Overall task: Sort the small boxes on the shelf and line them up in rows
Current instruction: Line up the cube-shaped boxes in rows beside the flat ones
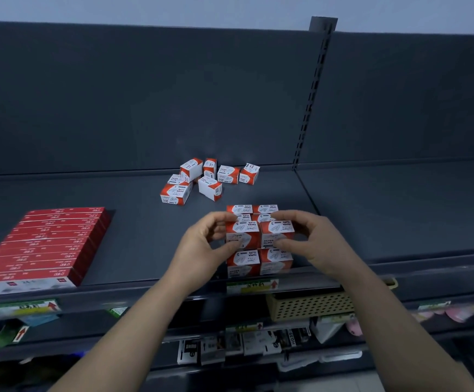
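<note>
The stack of paper-clip boxes (243, 263) stands at the front edge of the shelf (134, 236), straight ahead between my hands. My left hand (202, 247) pinches the upper left box (244, 234), with the thumb on its front face and the fingers curled over its top. My right hand (315, 241) grips the upper right box (278, 232) the same way. These two boxes touch side by side, and their long sides seem to run away from me. The loose boxes (209, 179) lie jumbled well behind and slightly left, so I judge my left hand is nearer to them.
</note>
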`<state>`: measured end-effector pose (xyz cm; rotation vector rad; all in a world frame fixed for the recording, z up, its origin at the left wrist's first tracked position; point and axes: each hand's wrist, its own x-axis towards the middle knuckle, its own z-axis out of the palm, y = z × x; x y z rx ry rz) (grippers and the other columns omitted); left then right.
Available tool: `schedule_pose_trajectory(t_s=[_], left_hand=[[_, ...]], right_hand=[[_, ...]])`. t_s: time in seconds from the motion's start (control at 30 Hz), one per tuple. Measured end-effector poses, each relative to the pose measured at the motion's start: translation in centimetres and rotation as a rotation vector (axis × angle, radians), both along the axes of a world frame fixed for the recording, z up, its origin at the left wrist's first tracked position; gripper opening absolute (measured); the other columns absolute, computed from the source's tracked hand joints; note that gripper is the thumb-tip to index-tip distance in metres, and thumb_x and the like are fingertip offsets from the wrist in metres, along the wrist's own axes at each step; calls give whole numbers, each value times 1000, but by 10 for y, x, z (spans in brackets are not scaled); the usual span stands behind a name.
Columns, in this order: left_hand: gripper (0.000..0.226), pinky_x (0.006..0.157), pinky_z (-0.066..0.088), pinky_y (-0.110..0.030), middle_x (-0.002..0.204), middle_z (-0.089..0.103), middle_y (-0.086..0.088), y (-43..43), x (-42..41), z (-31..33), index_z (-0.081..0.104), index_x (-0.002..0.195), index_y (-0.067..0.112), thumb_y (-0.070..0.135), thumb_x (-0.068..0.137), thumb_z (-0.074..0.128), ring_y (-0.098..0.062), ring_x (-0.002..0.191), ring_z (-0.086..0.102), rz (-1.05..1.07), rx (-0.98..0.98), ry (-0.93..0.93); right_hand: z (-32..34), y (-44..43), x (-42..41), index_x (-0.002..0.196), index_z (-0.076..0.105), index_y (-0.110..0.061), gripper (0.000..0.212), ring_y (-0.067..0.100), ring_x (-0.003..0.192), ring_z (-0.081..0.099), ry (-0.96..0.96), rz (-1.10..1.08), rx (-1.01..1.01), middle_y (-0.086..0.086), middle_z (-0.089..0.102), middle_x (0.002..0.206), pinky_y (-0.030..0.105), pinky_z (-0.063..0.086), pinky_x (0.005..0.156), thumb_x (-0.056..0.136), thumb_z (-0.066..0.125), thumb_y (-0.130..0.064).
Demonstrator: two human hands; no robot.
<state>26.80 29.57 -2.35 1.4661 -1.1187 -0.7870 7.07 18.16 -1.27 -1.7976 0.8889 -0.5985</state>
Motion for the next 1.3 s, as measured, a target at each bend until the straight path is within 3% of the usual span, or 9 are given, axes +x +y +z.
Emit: schedule_pose_trajectory(t_s=[0.27,0.47,0.6,0.77,0.9,1.03,1.13,1.23,1.3], left_hand=[[37,83,58,-32,102,71,7,-2,3,-3,63,110,24,10,78,75,-7,97,67,-11,5,-17],[23,81,51,-18,96,70,2,-13,16,6,67,105,19,14,83,70,-9,90,64,104,-81,-28],[20,76,45,-6,99,68,3,-42,42,15,66,109,15,17,90,64,-10,93,63,266,-58,-178],[39,89,44,-25,115,62,1,-84,72,12,55,129,16,22,91,60,-18,108,58,287,141,-524],[53,104,36,-30,148,33,-9,-110,81,2,35,145,25,28,95,53,-25,123,49,151,335,-680],[49,104,42,-38,142,25,-9,-125,80,-2,34,144,32,42,97,45,-29,117,52,115,454,-812],[38,98,42,-32,135,30,-8,-130,79,-3,48,130,26,43,96,48,-28,112,53,127,479,-746],[20,72,43,-23,114,54,-8,-129,82,-2,59,99,18,36,90,61,-18,90,56,216,380,-524],[19,58,43,-19,89,65,-4,-123,82,1,62,93,16,31,85,69,-13,70,56,282,323,-297]], right_hand=[[-2,-2,0,109,65,-36,43,9,99,65,6,5,-3,-7,68,108,37,56,86,76,78,-13],[13,-17,-3,116,63,-25,34,4,100,63,-67,-54,-68,-10,69,105,23,51,87,83,70,-21],[13,-49,18,120,62,-22,31,2,104,59,41,-115,-156,-11,65,113,20,46,92,89,64,-21],[3,-100,56,136,49,-23,44,12,123,49,264,-113,-254,-4,51,137,27,39,101,93,58,-24],[2,-128,82,137,47,-21,43,15,128,44,321,-76,-322,-2,48,141,23,32,97,95,55,-21],[-6,-150,99,135,50,-18,42,17,127,45,348,-52,-333,2,50,138,20,30,97,93,56,-17],[-15,-160,105,132,54,-17,40,16,123,48,321,-36,-335,2,54,135,17,30,93,92,58,-15],[-26,-168,108,130,55,-18,40,16,120,50,280,-24,-317,2,55,132,21,35,96,90,60,-16],[-33,-173,111,131,53,-17,45,17,121,50,253,-25,-279,2,54,132,28,37,103,88,64,-18]])
